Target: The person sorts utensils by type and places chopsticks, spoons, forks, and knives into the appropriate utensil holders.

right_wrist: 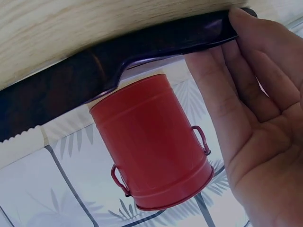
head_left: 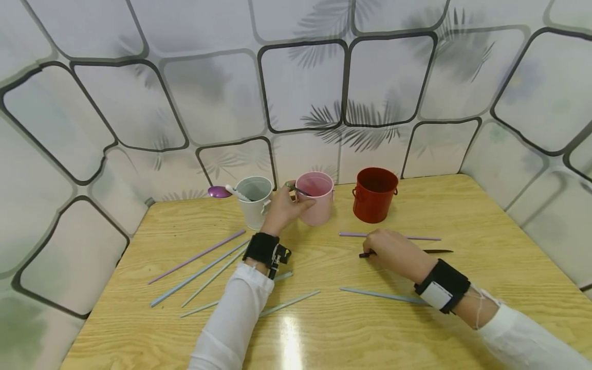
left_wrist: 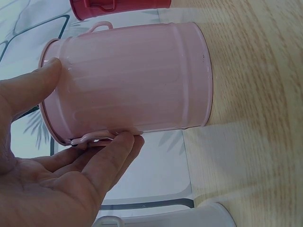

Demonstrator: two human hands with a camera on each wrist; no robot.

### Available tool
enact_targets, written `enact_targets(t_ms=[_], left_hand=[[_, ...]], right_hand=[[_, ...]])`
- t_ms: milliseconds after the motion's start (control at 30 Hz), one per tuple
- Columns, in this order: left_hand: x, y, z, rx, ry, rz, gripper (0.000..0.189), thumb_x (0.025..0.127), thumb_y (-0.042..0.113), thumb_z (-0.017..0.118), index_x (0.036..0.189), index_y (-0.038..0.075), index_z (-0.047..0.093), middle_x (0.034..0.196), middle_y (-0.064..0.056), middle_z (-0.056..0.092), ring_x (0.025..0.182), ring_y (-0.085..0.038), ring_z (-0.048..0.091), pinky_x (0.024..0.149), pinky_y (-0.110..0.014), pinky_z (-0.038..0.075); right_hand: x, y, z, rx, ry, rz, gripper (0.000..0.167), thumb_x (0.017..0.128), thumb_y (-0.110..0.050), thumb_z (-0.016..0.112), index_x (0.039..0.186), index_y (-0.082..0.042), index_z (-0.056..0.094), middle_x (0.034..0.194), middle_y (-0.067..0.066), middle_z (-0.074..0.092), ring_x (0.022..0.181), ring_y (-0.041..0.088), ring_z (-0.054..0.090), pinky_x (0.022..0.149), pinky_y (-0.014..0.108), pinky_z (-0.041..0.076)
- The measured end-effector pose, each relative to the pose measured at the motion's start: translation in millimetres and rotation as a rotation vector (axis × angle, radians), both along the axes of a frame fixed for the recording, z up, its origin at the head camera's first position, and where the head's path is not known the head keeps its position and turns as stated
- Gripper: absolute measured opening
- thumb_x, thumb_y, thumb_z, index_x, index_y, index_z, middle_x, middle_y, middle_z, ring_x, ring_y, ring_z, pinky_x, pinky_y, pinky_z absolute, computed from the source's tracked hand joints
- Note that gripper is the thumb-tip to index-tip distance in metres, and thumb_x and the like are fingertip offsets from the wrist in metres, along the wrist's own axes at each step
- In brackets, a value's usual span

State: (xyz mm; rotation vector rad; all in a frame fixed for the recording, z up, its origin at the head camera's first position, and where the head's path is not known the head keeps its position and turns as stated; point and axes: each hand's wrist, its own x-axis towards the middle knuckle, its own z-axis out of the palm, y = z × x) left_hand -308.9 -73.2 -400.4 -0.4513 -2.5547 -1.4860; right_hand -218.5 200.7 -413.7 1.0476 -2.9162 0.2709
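Observation:
A pink bucket (head_left: 319, 205) stands upright near the wall, and my left hand (head_left: 284, 208) grips its left side. In the left wrist view, the thumb lies along the rim while the fingers bend against the side by the small handle ear. A slim dark utensil with a greenish end (head_left: 300, 191) leans over the bucket's rim, just above that hand. My right hand (head_left: 398, 252) pinches a black knife (right_wrist: 161, 40) near the end of its handle. Its serrated blade points right in the head view, low over the table.
A white bucket (head_left: 256, 208) holding a purple spoon (head_left: 219, 191) and a white-handled utensil stands left; a red bucket (head_left: 373, 198) stands right. Several purple, blue and green sticks lie on the table (head_left: 324, 334), including a purple stick (head_left: 423, 238) and a blue stick (head_left: 379, 294) near the right hand.

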Motion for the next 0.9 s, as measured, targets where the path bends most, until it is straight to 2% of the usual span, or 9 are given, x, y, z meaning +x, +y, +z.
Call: enact_targets(t_ms=[133,267,367,633,833,900], left_hand=[[-0.7,-0.9,0.5,0.011,0.001,-0.008,0.056,0.086,0.012,0.084,0.131,-0.010,0.059,0.108,-0.021,0.064,0.087,-0.024,0.056,0.074,-0.027,0.044],[-0.1,-2.0,2.9,0.018,-0.010,-0.009,0.059,0.086,0.012,0.083,0.135,-0.010,0.057,0.123,-0.024,0.065,0.100,-0.030,0.062,0.084,-0.034,0.052],[0.1,-2.9,4.7,0.014,-0.001,-0.009,0.061,0.086,0.013,0.083,0.136,-0.010,0.056,0.132,-0.027,0.063,0.110,-0.034,0.063,0.091,-0.041,0.054],[-1.2,-3.4,6.3,0.014,-0.003,0.002,0.061,0.085,0.014,0.084,0.135,-0.010,0.057,0.128,-0.025,0.065,0.108,-0.035,0.063,0.091,-0.042,0.054],[0.3,-1.7,1.2,0.008,-0.013,0.007,0.061,0.085,0.015,0.084,0.135,-0.008,0.058,0.128,-0.023,0.065,0.106,-0.035,0.063,0.089,-0.040,0.054],[1.6,-0.3,-1.3,-0.002,-0.011,0.004,0.061,0.085,0.016,0.084,0.135,-0.008,0.058,0.126,-0.023,0.066,0.103,-0.034,0.063,0.087,-0.039,0.053]], right_hand=[[-4.1,-0.6,-0.4,0.005,0.004,0.010,0.022,0.084,-0.003,0.084,0.072,-0.016,0.071,0.067,-0.010,0.061,0.063,0.004,0.051,0.059,0.027,0.049],[-6.9,-0.2,1.1,0.002,-0.011,0.021,0.019,0.082,-0.002,0.085,0.075,-0.015,0.073,0.070,-0.009,0.064,0.066,0.004,0.053,0.060,0.028,0.051],[-8.0,0.2,2.0,-0.002,-0.027,0.023,0.020,0.081,-0.001,0.085,0.075,-0.015,0.073,0.070,-0.010,0.062,0.065,0.004,0.049,0.060,0.026,0.049],[-9.3,1.3,3.9,-0.023,-0.015,0.088,0.022,0.083,-0.004,0.085,0.072,-0.017,0.071,0.066,-0.012,0.055,0.062,0.002,0.040,0.057,0.022,0.041],[-4.2,-3.6,5.2,-0.062,0.000,0.107,0.029,0.083,-0.005,0.085,0.067,-0.016,0.064,0.065,-0.012,0.038,0.062,0.004,0.033,0.055,0.022,0.032],[-0.7,-4.5,5.3,-0.073,-0.004,0.104,0.029,0.083,-0.005,0.085,0.068,-0.016,0.064,0.065,-0.012,0.039,0.062,0.003,0.034,0.056,0.021,0.032]])
